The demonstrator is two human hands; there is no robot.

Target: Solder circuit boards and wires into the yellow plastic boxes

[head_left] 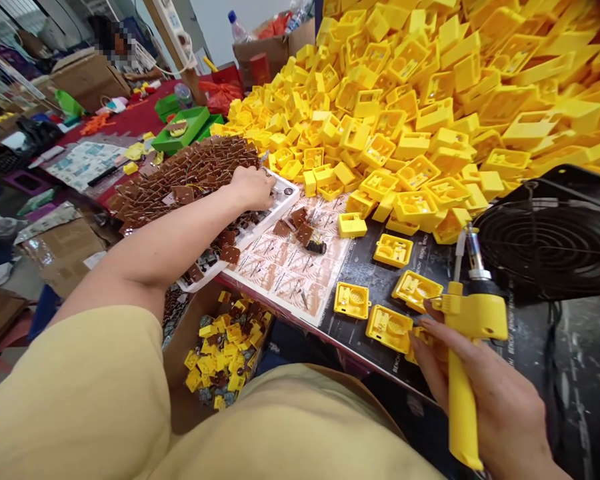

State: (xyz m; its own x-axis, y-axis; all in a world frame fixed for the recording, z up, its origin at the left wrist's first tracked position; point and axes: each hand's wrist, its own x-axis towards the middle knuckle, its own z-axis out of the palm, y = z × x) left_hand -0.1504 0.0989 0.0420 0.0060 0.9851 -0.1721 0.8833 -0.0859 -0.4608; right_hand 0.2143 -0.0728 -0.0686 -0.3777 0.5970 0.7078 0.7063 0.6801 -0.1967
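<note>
A yellow soldering gun (pixel 464 400) is in my right hand (pixel 505 393), its metal tip pointing up and away. The thumb and fingertips of that hand are close to a yellow plastic case (pixel 433 347), partly hidden; I cannot tell whether they touch it. More open yellow cases (pixel 390 327) lie cavity-up on the black mat just left of it. My left hand (pixel 253 190) reaches over a white tray (pixel 285 200) beside a heap of brown circuit boards (pixel 190 177). Its fingers are curled downward with the tips hidden, so what they hold does not show.
A large heap of yellow cases (pixel 405 113) rises at the back right, near a black fan (pixel 545 227). Loose brown boards (pixel 303 230) lie on a printed sheet (pixel 300 280). Below the table edge stands a box of yellow pieces (pixel 225 353). A person (pixel 125 53) is far back left.
</note>
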